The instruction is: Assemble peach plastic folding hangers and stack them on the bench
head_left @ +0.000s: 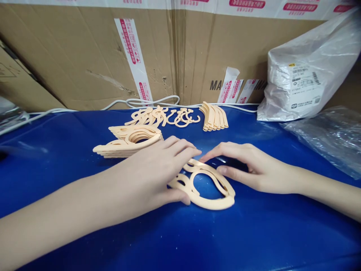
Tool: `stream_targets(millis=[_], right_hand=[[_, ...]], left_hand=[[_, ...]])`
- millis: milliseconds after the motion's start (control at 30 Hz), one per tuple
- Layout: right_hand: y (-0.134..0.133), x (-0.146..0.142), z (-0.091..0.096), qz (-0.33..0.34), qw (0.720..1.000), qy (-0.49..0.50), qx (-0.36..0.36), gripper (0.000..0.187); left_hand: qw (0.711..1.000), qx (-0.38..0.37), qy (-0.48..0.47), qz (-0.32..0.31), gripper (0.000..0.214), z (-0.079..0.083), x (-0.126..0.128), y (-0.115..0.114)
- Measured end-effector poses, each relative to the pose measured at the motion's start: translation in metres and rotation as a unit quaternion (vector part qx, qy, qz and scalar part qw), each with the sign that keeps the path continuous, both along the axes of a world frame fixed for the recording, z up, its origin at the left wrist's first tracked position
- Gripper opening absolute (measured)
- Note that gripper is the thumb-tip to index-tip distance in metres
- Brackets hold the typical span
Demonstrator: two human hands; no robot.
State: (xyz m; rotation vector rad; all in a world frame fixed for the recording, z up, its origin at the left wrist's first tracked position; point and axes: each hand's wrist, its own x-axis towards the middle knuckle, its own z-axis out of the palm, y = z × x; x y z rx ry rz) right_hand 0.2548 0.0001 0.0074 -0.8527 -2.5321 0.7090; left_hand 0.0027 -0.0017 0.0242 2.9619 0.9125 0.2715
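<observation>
A peach plastic frame piece (209, 188) with looped cut-outs lies flat on the blue table cover (254, 233). My left hand (158, 173) rests over its left part, thumb and fingers pinched on it. My right hand (251, 167) touches its right edge, fingertips at the top and thumb against the side, gripping it. A stack of similar peach pieces (129, 141) lies just behind my left hand.
Loose peach hook-shaped parts (166, 117) and a bundle of curved strips (214, 117) lie farther back. Cardboard boxes (93, 56) wall the rear, with white cables (152, 102) along them. A white plastic bag (307, 71) and clear plastic wrap (329, 135) sit at right.
</observation>
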Motion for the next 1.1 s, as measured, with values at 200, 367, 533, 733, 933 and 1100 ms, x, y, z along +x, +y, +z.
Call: stream_targets(millis=[200, 367, 533, 733, 933, 1100], right_hand=[[0.004, 0.003, -0.003, -0.062, 0.997, 0.046, -0.004, 0.023], [0.011, 0.004, -0.002, -0.128, 0.989, 0.068, 0.0, 0.021], [0.008, 0.002, 0.007, -0.132, 0.986, 0.021, -0.101, 0.029], [0.005, 0.001, 0.018, -0.104, 0.955, 0.128, -0.248, 0.032], [0.004, -0.001, 0.014, -0.098, 0.933, 0.159, -0.307, 0.025], [0.005, -0.001, 0.01, -0.102, 0.926, 0.167, -0.321, 0.026]], left_hand=[[0.997, -0.075, 0.012, 0.014, 0.071, -0.005, 0.0, 0.0], [0.999, -0.046, 0.022, 0.014, 0.049, 0.0, 0.007, -0.007], [0.999, 0.036, -0.028, 0.015, 0.045, 0.006, 0.011, -0.01], [0.991, 0.101, -0.081, 0.026, 0.056, 0.009, 0.0, -0.011], [0.991, 0.093, -0.091, 0.023, 0.065, -0.006, -0.007, -0.014], [0.989, 0.122, -0.086, 0.015, 0.069, -0.013, -0.006, -0.011]])
